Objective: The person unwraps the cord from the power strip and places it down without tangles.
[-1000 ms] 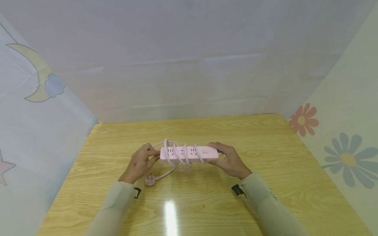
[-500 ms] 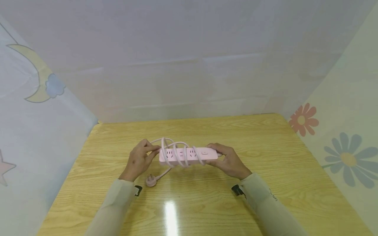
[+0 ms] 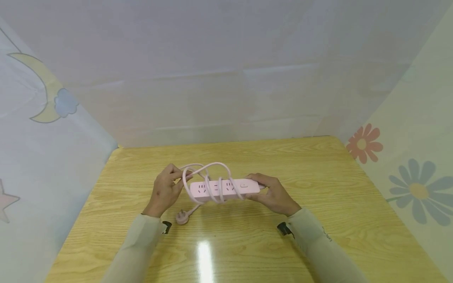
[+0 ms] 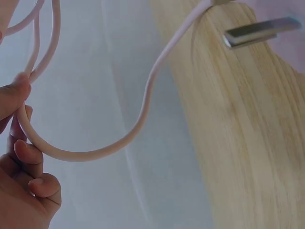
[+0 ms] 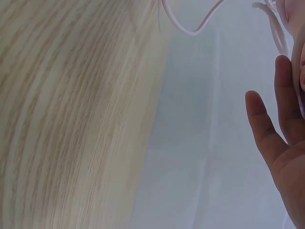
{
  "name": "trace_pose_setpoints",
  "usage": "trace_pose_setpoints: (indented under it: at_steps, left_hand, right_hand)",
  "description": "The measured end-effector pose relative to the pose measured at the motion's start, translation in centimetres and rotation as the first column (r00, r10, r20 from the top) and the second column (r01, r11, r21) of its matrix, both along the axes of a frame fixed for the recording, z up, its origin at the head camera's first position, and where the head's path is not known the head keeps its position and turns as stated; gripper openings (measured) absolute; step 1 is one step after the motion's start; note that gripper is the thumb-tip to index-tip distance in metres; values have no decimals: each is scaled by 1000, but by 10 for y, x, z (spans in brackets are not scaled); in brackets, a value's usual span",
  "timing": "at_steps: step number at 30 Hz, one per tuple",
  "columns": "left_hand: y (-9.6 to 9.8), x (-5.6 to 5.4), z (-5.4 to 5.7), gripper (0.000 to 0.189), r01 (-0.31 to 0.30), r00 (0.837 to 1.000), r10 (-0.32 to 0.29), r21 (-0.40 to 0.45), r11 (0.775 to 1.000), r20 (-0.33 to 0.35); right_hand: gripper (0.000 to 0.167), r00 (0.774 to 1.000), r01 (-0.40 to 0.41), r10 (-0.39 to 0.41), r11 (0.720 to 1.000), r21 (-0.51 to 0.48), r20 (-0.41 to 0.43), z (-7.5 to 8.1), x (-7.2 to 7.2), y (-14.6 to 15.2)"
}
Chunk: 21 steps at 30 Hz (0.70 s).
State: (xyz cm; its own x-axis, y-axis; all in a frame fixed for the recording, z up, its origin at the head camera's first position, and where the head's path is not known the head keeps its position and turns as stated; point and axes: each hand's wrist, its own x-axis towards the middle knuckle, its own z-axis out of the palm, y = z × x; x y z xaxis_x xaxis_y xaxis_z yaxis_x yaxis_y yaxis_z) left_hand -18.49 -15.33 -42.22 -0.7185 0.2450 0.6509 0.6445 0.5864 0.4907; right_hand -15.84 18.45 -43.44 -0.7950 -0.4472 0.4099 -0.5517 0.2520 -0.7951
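A pink power strip (image 3: 252,188) is held up over the wooden table, its sockets and switch facing the camera. My right hand (image 3: 274,195) grips its right end between thumb and fingers; in the right wrist view, two fingers (image 5: 267,129) of that hand extend away from the strip. Several turns of pink cord (image 3: 220,188) wrap the strip. My left hand (image 3: 164,193), off the strip's left end, pinches the cord (image 4: 90,156) between thumb and fingertips. A loose loop rises above the strip. The three-pin plug (image 3: 182,217) hangs below the left end, its pins near the left wrist camera.
The wooden table (image 3: 304,165) spreads under both hands. A pale wall sheet (image 3: 219,102) stands behind it, with printed side sheets at left and right. A bright light reflection (image 3: 204,259) lies near the front of the table.
My left hand has moved up and off the strip's left end, pulling the cord so its loop above the strip has grown. The strip dips slightly; the right hand still grips it.
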Motion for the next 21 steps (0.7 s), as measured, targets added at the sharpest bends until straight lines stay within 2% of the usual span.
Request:
trace_pose_setpoints:
  at_steps: [4,12,21]
  left_hand:
    - [-1,2,4,16,9,1000,-9,10,1000,-12]
    - [-1,4,8,16,3,1000,-3,19,1000,6]
    - [1,4,10,12,16,1000,-16,69,997,7]
  right_hand:
    - [42,1000,1,-1,1000,3,6,0,0,0]
    - [43,1000,9,-9,999,31,-8,-2,-2,-1]
    - [42,1000,20,-20,998,61,6,4,0,-2]
